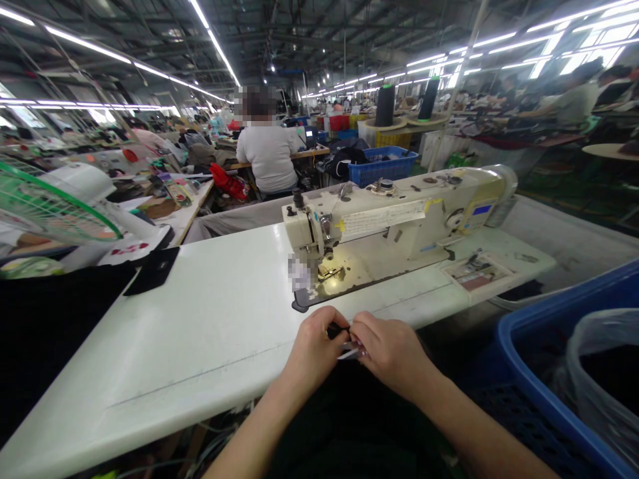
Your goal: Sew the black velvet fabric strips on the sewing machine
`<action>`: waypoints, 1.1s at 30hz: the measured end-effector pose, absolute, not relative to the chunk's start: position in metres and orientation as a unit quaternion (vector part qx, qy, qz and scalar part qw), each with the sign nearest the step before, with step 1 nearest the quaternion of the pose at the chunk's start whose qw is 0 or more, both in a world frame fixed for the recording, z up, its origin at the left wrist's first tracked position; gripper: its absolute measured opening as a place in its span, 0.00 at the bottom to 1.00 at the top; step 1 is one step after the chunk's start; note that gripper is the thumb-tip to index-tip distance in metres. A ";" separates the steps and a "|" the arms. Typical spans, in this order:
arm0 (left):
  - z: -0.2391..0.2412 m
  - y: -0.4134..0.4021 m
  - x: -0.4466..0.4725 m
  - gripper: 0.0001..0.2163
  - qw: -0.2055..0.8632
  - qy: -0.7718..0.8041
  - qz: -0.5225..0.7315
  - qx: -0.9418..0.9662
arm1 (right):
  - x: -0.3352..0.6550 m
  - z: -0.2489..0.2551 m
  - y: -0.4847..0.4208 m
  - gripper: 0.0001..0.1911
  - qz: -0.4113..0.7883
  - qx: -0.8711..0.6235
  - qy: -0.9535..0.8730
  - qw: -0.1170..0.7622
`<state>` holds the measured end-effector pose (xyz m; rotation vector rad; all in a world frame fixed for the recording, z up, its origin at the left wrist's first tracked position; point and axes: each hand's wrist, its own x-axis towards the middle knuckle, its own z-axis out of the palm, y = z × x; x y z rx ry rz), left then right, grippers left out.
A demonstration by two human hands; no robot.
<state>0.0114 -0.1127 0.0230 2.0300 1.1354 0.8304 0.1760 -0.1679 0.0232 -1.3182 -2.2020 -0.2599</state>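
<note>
Head view: both hands meet at the near edge of the table [200, 319], just in front of the sewing machine [399, 213]. The left hand [314, 342] is curled narrow, thumb and fingers pinched. The right hand [389, 349] is pinched the same way, and its fingertips touch the left's. Between them sits a small pale tag [348, 352], held from both sides along with a bit of dark material. How the 2 pieces are joined, if at all, is too small to tell. Black cloth [349, 412] lies below the hands, off the table edge and over the lap.

As a judgement, the work is at an early, hand-held stage. The tag is gripped at the table's near edge, apart from the needle [327, 269]. The lit plate under the needle shows no cloth on it, so no stitching on this piece appears to have begun. Lining up in the fingers seems to be the step in hand, and everything at the machine is left to do.

A blue crate [524, 346] stands off the table's right end, with a plastic bag [604, 372] inside it. More dark fabric [50, 319] covers the table's far left corner beside a fan [44, 206]. Beyond the far edge a co-worker [269, 156] sits facing away at another bench, and 2 thread cones [385, 105] stand farther back.
</note>
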 end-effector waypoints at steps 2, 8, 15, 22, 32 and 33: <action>0.026 -0.113 0.013 0.07 0.347 0.446 0.308 0.765 | 0.176 0.019 -0.165 0.09 -0.112 -0.488 -0.811 0.303; 0.019 -0.111 0.008 0.08 0.292 0.372 0.383 0.793 | 0.185 0.021 -0.158 0.03 -0.040 -0.550 -0.669 0.498; 0.016 -0.110 0.005 0.03 0.385 0.375 0.422 0.730 | 0.227 0.031 -0.155 0.03 0.102 -0.654 -0.410 0.628; 0.020 -0.107 0.009 0.04 0.435 0.407 0.405 0.694 | 0.238 0.039 -0.168 0.19 0.137 -0.720 -0.545 0.408; 0.035 -0.103 0.000 0.05 0.487 0.435 0.360 0.667 | 0.188 0.026 -0.162 0.18 0.331 -0.632 -0.431 0.553; 0.037 -0.100 -0.004 0.06 0.524 0.441 0.351 0.638 | 0.192 0.024 -0.160 0.20 0.333 -0.643 -0.396 0.565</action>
